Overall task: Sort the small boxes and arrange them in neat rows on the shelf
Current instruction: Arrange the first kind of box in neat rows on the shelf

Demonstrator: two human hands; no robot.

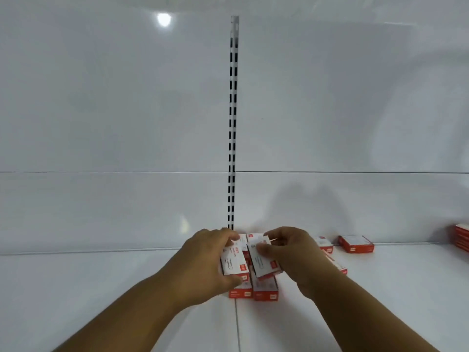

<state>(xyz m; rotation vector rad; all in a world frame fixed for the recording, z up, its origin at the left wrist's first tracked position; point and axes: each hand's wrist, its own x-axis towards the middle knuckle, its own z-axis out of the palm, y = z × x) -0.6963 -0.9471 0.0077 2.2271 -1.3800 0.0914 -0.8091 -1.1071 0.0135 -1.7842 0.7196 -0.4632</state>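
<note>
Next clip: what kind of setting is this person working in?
Probably a shop or stockroom display shelf: a white shelf board, a slotted black-and-white metal upright on the white back panel, and many identical small red-and-white cardboard boxes, one gripped in each hand.

You're at shop shelving: white shelf (101, 288), slotted upright rail (233, 123) on the back panel (101, 97), identical red-and-white boxed stock (356, 243).

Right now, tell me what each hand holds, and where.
Left hand grips a small white-and-red box by its long sides; right hand pinches another box at its far end.
</note>
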